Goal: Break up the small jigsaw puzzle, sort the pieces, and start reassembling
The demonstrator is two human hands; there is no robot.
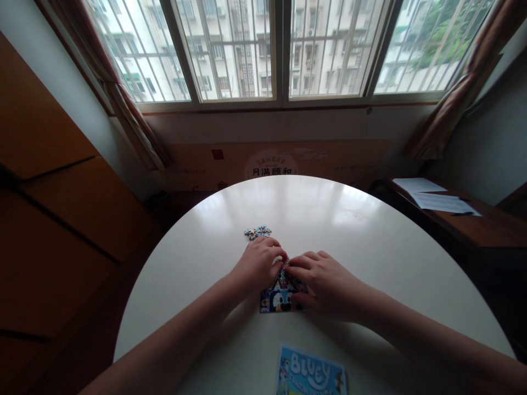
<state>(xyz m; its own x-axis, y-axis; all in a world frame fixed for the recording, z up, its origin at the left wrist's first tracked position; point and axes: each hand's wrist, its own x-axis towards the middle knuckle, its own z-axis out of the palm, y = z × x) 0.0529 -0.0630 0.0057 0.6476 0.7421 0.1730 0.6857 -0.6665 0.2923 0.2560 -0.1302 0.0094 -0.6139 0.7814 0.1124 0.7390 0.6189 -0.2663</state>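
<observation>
A: Where is the puzzle [281, 300] placed?
B: It is laid on the white table [197, 247], between and partly beneath the two hands. A blue dog face is shown on its lower part, and its upper part is mostly covered by fingers.
A: How is the left hand [262, 263] held?
B: It is bent over the puzzle's upper left side, with thumb and forefinger curved towards each other. Whether a piece is pinched between them cannot be told.
A: And the right hand [323, 281]?
B: It is rested over the puzzle's right side, its thumb spread apart from the fingers. The fingertips of both hands are brought close together at the top.
A: Are loose pieces seen?
B: A small pile of pieces [257, 232] is seen on the table, just beyond the left hand.
A: What is placed nearer the wearer?
B: A blue picture sheet or box [312, 374], marked "BLUEY", is cut off by the lower edge of the view. Papers [442, 202] are laid on a brown desk [481, 225] at the right, and the window [280, 49] is fitted with bars.
</observation>
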